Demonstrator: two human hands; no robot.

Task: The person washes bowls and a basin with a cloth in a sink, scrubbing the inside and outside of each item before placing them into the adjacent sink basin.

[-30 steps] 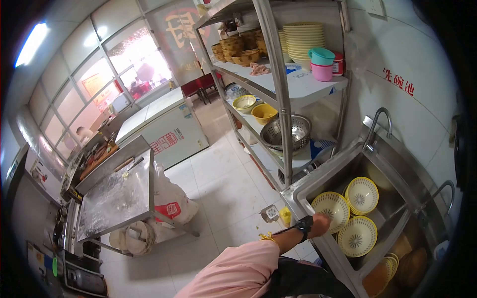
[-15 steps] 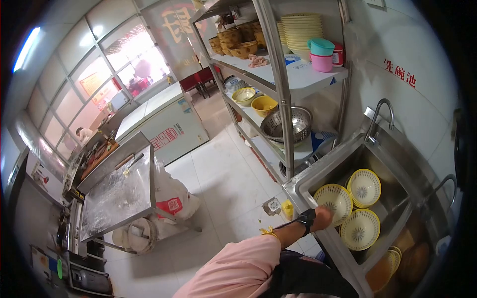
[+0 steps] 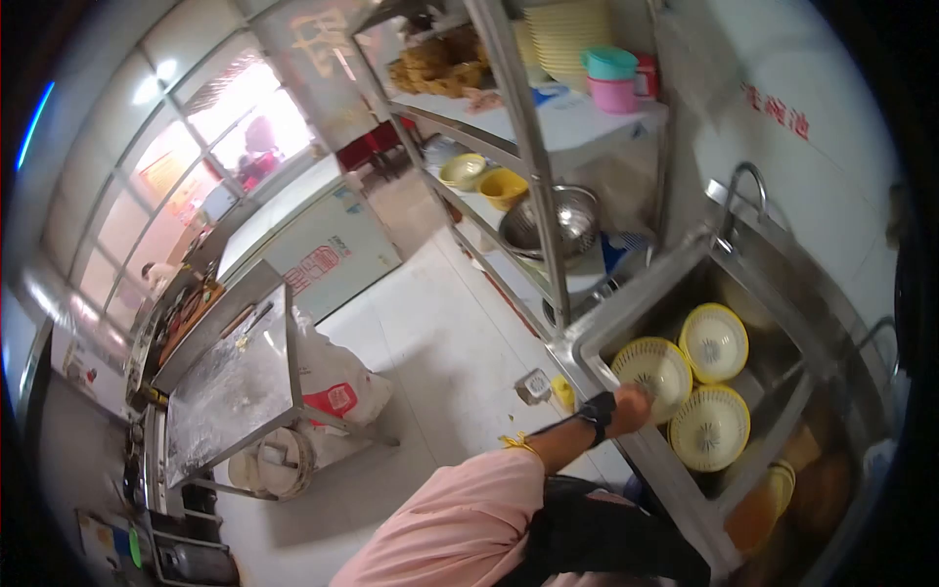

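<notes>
My left hand, with a dark watch on the wrist, is closed at the near rim of a yellow-rimmed bowl with a dark flower pattern inside. The fingertips are partly hidden. That bowl is in the sink basin, beside two more patterned bowls, one behind and one nearer. More yellow-rimmed bowls lie in the neighbouring basin, partly in shadow. My right hand is out of the picture.
A curved faucet rises behind the sink. Left of it stands a metal rack holding stacked bowls, cups and a steel colander. A steel table, a white chest freezer and a white sack stand farther left.
The view has shifted slightly, and the picture is blurrier. My left hand stays at the same bowl's rim; the bowls keep nearly the same arrangement.
</notes>
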